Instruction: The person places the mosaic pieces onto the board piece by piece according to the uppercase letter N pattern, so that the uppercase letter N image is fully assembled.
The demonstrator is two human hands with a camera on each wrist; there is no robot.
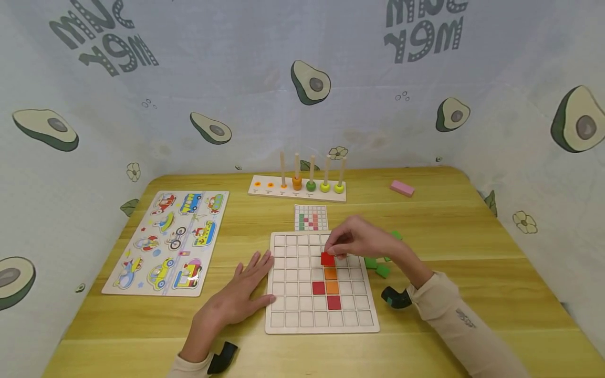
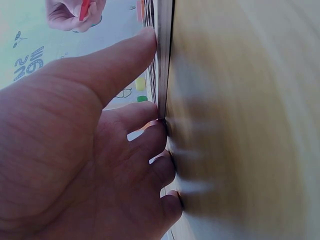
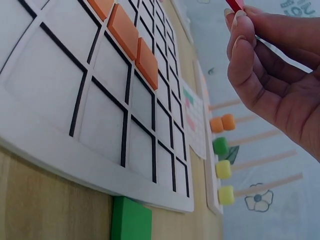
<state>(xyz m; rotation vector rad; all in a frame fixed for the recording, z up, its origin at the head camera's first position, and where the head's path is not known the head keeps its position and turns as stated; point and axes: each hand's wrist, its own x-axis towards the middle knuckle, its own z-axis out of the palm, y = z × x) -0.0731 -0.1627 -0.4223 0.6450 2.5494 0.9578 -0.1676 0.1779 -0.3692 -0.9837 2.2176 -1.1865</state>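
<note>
Clock directions are from the board's middle, twelve pointing away from the person.

The right hand [image 1: 356, 239] pinches the red tile [image 1: 327, 259] between thumb and fingertips, gap narrowed to the tile's edge. Much of the tile sticks out beyond the grip, probably so that it can meet a surface before the fingers do. Both wrist views show it raised clear of the board [image 1: 290, 318]; in the head view it appears just toward twelve of the orange tiles [image 1: 332, 287], though its height makes the square below uncertain.

The left hand [image 1: 243, 294] rests at nine o'clock, fingers spread, holding nothing. Its thumb and index fingertip touch the board's edge while the others reach the table [image 1: 264, 357], a pose that seems to brace the board against sliding.

The orange tiles line up in one column, each within its own framed square, which should check drifting. Of the crimson tiles [image 1: 319, 287], one sits at nine o'clock of the nearest orange one, another at its six.

The card [image 1: 310, 209] lies at twelve, just beyond the board, where its coloured grid is easy to see. Loose green tiles [image 1: 383, 271] lie at two to three, seemingly for the right hand's convenience. The counter [image 1: 326, 196] stands behind the card; the puzzle [image 1: 158, 253] lies toward ten, apart.
</note>
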